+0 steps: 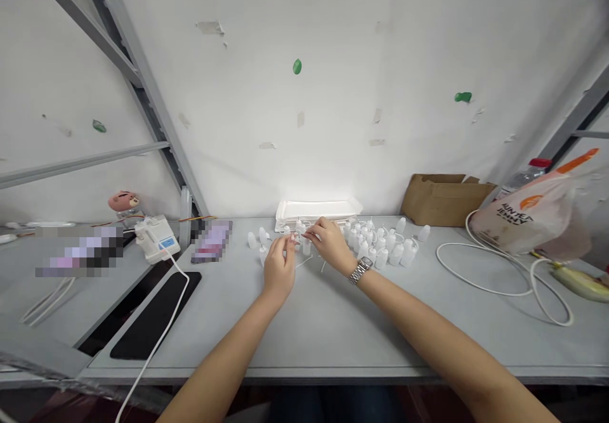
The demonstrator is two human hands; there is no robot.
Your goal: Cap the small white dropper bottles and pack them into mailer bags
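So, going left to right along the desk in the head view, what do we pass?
Pink pig toy → white device with a blue label → pixelated flat object → white plastic dropper bottle → left hand → right hand → brown cardboard box → printed plastic bag

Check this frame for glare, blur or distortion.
In the head view, glare bleaches the white tray and wall behind; pixelated patches hide things at left; wide-angle distortion slants the metal uprights; the left hand and right hand look sharp.
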